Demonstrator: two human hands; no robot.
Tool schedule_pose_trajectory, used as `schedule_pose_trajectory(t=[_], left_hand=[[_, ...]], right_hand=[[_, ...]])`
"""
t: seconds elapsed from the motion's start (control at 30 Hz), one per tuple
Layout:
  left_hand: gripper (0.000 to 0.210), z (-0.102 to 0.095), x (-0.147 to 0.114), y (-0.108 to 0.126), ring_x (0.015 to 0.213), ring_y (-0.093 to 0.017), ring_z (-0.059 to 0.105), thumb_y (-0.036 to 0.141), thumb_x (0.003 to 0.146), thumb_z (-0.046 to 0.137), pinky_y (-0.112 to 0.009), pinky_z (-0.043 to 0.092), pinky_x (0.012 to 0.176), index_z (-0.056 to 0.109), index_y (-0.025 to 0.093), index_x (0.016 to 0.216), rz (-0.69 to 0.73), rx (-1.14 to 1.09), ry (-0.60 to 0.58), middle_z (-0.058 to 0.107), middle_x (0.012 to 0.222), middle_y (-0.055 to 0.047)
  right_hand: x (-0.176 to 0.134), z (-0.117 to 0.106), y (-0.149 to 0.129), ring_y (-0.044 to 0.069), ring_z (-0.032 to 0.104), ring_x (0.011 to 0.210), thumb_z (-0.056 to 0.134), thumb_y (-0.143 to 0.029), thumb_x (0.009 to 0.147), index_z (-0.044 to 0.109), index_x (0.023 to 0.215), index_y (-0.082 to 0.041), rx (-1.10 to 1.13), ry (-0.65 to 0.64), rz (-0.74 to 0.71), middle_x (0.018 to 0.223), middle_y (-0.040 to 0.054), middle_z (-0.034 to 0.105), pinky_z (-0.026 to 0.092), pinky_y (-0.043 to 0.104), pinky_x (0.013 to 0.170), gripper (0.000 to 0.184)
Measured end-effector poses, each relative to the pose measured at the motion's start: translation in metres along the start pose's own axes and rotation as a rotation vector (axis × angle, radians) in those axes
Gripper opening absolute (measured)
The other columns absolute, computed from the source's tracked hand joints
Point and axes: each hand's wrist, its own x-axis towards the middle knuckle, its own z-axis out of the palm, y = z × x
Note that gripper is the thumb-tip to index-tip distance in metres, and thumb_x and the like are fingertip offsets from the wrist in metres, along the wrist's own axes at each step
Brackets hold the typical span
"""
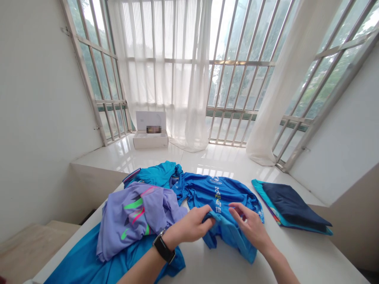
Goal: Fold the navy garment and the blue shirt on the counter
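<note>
A shiny blue T-shirt (204, 189) with white lettering lies spread on the white table, its lighter blue part turned towards me. My left hand (191, 225), with a black watch at the wrist, is closed on the edge of this shirt. Over the shirt's right side hovers my right hand (248, 225), thumb and fingers apart and holding nothing; whether a fingertip touches the fabric is hard to see. To the left, a purple shirt (115, 221) with green and pink marks lies crumpled.
Under the purple shirt spreads a teal-blue garment (79, 252), with another teal garment (156, 171) behind it. Folded clothes (291, 203), dark navy on top, are stacked at right. A white open box (151, 141) stands on the sill before curtained, barred windows.
</note>
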Motion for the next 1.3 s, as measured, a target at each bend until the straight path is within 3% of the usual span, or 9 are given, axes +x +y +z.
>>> schedule_pose_trajectory(t=[0.07, 0.17, 0.33, 0.5, 0.67, 0.77, 0.9, 1.17, 1.3], left_hand=[[0.022, 0.004, 0.006, -0.004, 0.066, -0.014, 0.05, 0.036, 0.097, 0.043, -0.025, 0.038, 0.06, 0.053, 0.021, 0.085, -0.042, -0.138, 0.149, 0.054, 0.072, 0.003], [0.025, 0.011, 0.013, -0.009, 0.068, -0.014, 0.047, 0.039, 0.098, 0.043, -0.025, 0.038, 0.063, 0.048, 0.02, 0.082, -0.047, -0.269, 0.274, 0.049, 0.072, 0.003], [0.022, 0.007, 0.012, -0.004, 0.067, -0.012, 0.044, 0.04, 0.091, 0.057, -0.023, 0.038, 0.061, 0.053, 0.019, 0.087, -0.03, -0.424, 0.234, 0.048, 0.073, 0.005], [0.017, -0.012, 0.006, -0.007, 0.068, -0.011, 0.048, 0.014, 0.071, 0.067, -0.021, 0.036, 0.061, 0.061, 0.017, 0.086, 0.03, -0.249, 0.183, 0.055, 0.074, 0.005], [0.011, -0.029, 0.009, -0.024, 0.061, -0.011, 0.048, 0.014, 0.08, 0.056, -0.023, 0.038, 0.058, 0.062, 0.018, 0.088, -0.009, -0.1, 0.504, 0.056, 0.073, 0.003], [0.011, -0.04, 0.011, -0.03, 0.069, -0.014, 0.056, 0.022, 0.088, 0.051, -0.024, 0.043, 0.061, 0.061, 0.02, 0.093, -0.031, -0.117, 0.685, 0.062, 0.084, -0.001], [0.01, -0.046, 0.01, -0.03, 0.083, -0.017, 0.061, 0.024, 0.092, 0.048, -0.027, 0.047, 0.071, 0.056, 0.021, 0.097, 0.012, -0.175, 0.78, 0.063, 0.092, -0.003], [0.014, -0.055, 0.006, -0.03, 0.061, -0.012, 0.045, 0.033, 0.09, 0.054, -0.022, 0.035, 0.056, 0.052, 0.021, 0.096, 0.033, -0.388, 0.812, 0.052, 0.074, 0.004], [0.027, -0.067, 0.001, -0.029, 0.058, -0.011, 0.044, 0.044, 0.093, 0.049, -0.022, 0.033, 0.053, 0.055, 0.019, 0.083, 0.046, -0.526, 0.646, 0.05, 0.065, 0.004]], right_hand=[[-0.007, 0.003, -0.006, 0.031, 0.067, 0.104, 0.039, -0.076, 0.085, 0.066, 0.118, -0.024, 0.146, -0.079, -0.111, 0.111, 0.0106, 0.073, 0.054, 0.039, 0.089, 0.067], [-0.016, 0.016, -0.014, 0.037, 0.064, 0.112, 0.055, -0.082, 0.071, 0.064, 0.123, -0.023, 0.139, -0.028, -0.167, 0.123, 0.0137, 0.069, 0.054, 0.044, 0.093, 0.078], [-0.01, 0.027, -0.023, 0.023, 0.068, 0.076, 0.047, -0.049, 0.093, 0.068, 0.094, -0.023, 0.092, -0.029, -0.232, 0.085, 0.005, 0.074, 0.055, 0.032, 0.073, 0.033], [-0.002, 0.005, -0.01, 0.022, 0.07, 0.072, 0.053, -0.034, 0.081, 0.07, 0.097, -0.022, 0.145, 0.282, -0.135, 0.08, 0.0021, 0.076, 0.055, 0.03, 0.067, 0.026], [-0.001, -0.011, 0.005, 0.025, 0.072, 0.083, 0.053, -0.038, 0.079, 0.073, 0.1, -0.02, 0.11, 0.63, -0.043, 0.094, 0.0062, 0.078, 0.055, 0.031, 0.072, 0.035], [0.002, -0.017, 0.011, 0.026, 0.071, 0.082, 0.056, -0.045, 0.08, 0.076, 0.097, -0.019, 0.06, 0.709, -0.02, 0.092, 0.007, 0.079, 0.054, 0.033, 0.075, 0.037], [0.004, -0.018, 0.016, 0.024, 0.07, 0.073, 0.056, -0.052, 0.084, 0.077, 0.097, -0.019, -0.001, 0.697, -0.045, 0.085, 0.0065, 0.078, 0.054, 0.031, 0.068, 0.041], [-0.005, -0.016, 0.008, 0.014, 0.045, 0.046, 0.056, -0.061, 0.085, 0.07, 0.073, -0.021, 0.094, 0.58, -0.115, 0.049, -0.0038, 0.051, 0.04, 0.026, 0.046, 0.044], [-0.008, -0.019, 0.0, 0.012, 0.032, 0.046, 0.056, -0.064, 0.085, 0.048, 0.052, -0.022, 0.252, 0.429, -0.087, 0.045, -0.0056, 0.035, 0.03, 0.026, 0.043, 0.054]])
